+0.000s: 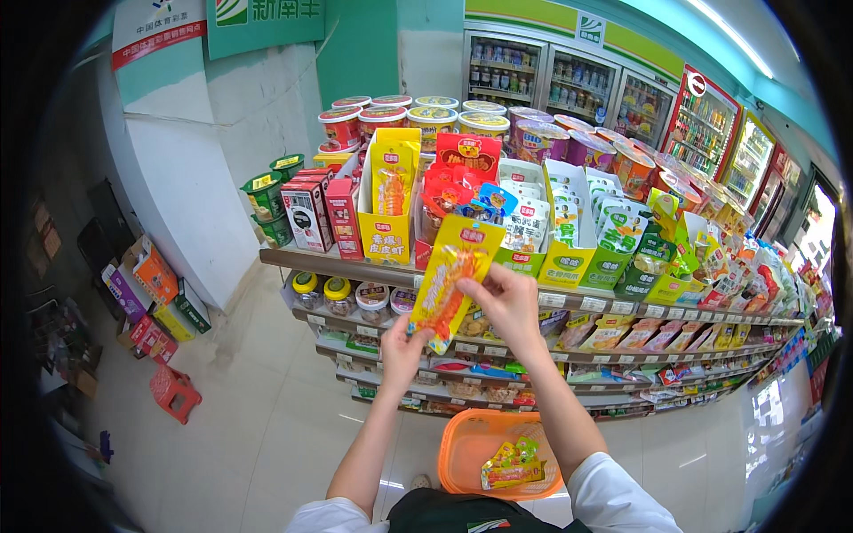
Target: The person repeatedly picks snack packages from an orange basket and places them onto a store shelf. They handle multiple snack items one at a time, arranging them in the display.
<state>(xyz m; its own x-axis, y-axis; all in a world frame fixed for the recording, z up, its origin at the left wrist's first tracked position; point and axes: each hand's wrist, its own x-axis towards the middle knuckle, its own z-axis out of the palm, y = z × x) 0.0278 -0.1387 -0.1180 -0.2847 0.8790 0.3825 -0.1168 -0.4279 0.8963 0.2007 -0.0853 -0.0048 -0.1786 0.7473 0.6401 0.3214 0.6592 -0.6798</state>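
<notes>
Both hands hold one yellow snack packet in front of the shelf, tilted, its printed front towards me. My left hand pinches its lower end, and my right hand grips its right edge higher up. Behind it, on the top shelf, a yellow display box holds similar yellow packets. Red-topped packets and a box of white pouches stand beside that box. Below my arms an orange plastic basket is on the floor, with several yellow and green packets inside.
Tubs of instant noodles line the back of the top shelf. Lower shelves carry jars and bagged snacks. A red plastic stool and cartons are on the floor at left. Drinks fridges stand at the back.
</notes>
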